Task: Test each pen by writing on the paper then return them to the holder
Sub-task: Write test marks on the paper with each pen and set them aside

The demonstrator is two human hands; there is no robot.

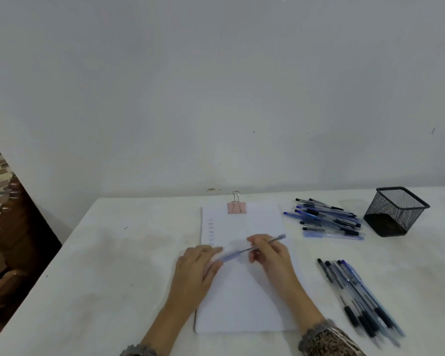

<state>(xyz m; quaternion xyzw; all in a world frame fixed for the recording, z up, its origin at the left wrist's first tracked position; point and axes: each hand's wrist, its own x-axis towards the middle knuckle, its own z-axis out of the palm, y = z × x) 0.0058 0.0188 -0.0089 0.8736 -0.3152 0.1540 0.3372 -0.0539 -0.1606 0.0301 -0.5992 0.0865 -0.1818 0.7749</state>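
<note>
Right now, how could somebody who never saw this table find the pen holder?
Start at the white table, at its far right corner near the wall. Just right of the farther heap of pens stands the holder: a black wire-mesh square cup, the only container there.

right sleeve (pixel 337 343): leopard print | right cuff (pixel 314 333): grey frilled knit | left cuff (pixel 139 352): grey knit | left hand (pixel 193 268), right hand (pixel 270 255): bare

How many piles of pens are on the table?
2. The far pile lies beside the mesh holder; the near pile lies right of the paper. Pens underneath may be hidden.
</note>
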